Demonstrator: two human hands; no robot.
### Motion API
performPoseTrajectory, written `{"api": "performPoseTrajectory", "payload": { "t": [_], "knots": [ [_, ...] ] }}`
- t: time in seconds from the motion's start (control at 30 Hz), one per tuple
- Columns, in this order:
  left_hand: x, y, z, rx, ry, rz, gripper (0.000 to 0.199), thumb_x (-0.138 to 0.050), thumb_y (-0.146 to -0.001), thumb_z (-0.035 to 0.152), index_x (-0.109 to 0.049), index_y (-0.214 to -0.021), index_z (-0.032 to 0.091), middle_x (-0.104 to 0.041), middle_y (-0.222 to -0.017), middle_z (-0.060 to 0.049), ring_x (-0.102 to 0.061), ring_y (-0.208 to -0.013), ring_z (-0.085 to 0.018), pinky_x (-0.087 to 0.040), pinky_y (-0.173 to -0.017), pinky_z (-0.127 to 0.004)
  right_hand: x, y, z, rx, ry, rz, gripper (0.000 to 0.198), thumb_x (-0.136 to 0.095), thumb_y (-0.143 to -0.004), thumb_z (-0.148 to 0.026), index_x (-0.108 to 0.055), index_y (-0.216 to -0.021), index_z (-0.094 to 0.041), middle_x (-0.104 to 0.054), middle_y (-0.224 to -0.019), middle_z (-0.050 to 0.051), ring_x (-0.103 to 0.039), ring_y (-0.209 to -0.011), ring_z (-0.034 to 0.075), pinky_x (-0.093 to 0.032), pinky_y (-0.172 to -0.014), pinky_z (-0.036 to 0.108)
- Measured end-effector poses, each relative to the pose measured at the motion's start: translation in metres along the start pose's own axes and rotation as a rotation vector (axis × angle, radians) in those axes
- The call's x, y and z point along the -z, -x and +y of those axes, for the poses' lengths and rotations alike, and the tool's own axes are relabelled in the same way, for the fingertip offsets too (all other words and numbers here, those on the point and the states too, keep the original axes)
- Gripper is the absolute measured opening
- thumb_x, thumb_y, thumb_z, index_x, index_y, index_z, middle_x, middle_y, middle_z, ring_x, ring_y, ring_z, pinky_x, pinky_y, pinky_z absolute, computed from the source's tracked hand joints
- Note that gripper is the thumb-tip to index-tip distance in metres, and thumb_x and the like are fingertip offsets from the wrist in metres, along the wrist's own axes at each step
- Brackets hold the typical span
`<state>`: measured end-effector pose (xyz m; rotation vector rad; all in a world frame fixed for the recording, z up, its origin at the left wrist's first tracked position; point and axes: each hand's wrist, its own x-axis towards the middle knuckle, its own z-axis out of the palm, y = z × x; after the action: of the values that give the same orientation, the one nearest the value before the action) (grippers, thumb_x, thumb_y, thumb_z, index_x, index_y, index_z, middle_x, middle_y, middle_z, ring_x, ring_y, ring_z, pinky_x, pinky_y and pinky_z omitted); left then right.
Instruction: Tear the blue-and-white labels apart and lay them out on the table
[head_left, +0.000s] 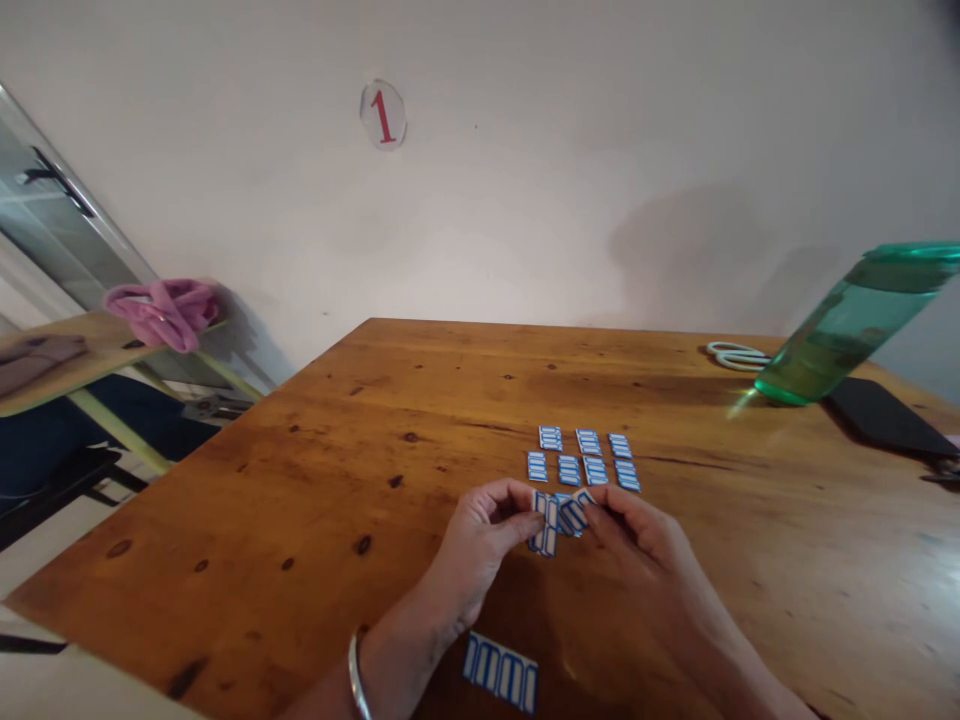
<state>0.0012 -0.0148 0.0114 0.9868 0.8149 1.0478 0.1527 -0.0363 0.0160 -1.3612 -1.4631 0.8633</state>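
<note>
Left hand (480, 550): thumb and fingers pinch the left piece (541, 525), a small blue-and-white labelled bit. Right hand (652, 540): fingertips grip the right piece (576, 510), held tilted just beside it. Both are above the table (360, 420), near side. Beyond them lie the laid pieces (587, 442), three in the far row, four in the near; another may lie under the fingers, but I cannot tell. The strip (500, 671) rests nearest, by the left forearm.

Likely faults: a crooked tear, from uneven pull should the two pieces be joined, which I cannot make out; laid pieces knocked askew by a fingertip, the near row being close; the strip dragged by the left forearm.

Room: wood stretches widely left to the slanting edge; at right, the bottle (847, 320) and phone (892, 415) limit reach.
</note>
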Motion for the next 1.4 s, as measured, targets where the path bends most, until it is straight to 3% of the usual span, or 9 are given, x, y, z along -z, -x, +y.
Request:
{"api": "performPoseTrajectory", "payload": {
  "t": [0.23,0.7,0.97,1.4],
  "knots": [
    [-0.0013,-0.0002,-0.0012,0.049,-0.077,0.013,0.019,-0.074,-0.058,0.023,-0.057,-0.061,0.014,-0.057,-0.060,0.002,-0.048,-0.058,-0.009,-0.037,-0.061,-0.022,-0.0025,0.0021,-0.0032,0.007,0.134,-0.150,0.018,-0.047,-0.077,-0.030,-0.057,-0.068,-0.019,-0.053,-0.057,-0.001,-0.044,-0.052,0.012,-0.033,-0.046,0.021],
    [-0.0034,-0.0018,-0.0009,0.044,-0.107,0.044,0.024,-0.076,-0.051,0.026,-0.055,-0.057,0.016,-0.055,-0.057,0.004,-0.047,-0.055,-0.009,-0.036,-0.057,-0.022,-0.0008,0.0031,-0.0066,-0.026,-0.060,-0.177,0.025,-0.046,-0.081,-0.036,-0.060,-0.069,-0.018,-0.050,-0.058,-0.002,-0.041,-0.054,0.011,-0.032,-0.049,0.021],
    [-0.0056,-0.0015,-0.0009,0.069,-0.060,0.066,0.025,-0.077,-0.049,0.026,-0.056,-0.056,0.015,-0.054,-0.053,0.005,-0.044,-0.052,-0.009,-0.034,-0.054,-0.021,-0.0050,-0.0002,-0.0104,-0.115,-0.170,-0.117,0.026,-0.053,-0.071,-0.040,-0.062,-0.065,-0.017,-0.043,-0.045,-0.004,-0.038,-0.042,0.009,-0.030,-0.041,0.020],
    [-0.0033,-0.0038,-0.0041,0.094,-0.027,0.087,0.025,-0.079,-0.048,0.025,-0.060,-0.060,0.014,-0.056,-0.055,0.003,-0.047,-0.054,-0.009,-0.037,-0.056,-0.021,-0.0060,0.0021,-0.0051,-0.045,-0.130,-0.142,0.027,-0.047,-0.079,-0.036,-0.063,-0.067,-0.018,-0.047,-0.048,-0.003,-0.042,-0.047,0.011,-0.033,-0.046,0.021]
  ]
}}
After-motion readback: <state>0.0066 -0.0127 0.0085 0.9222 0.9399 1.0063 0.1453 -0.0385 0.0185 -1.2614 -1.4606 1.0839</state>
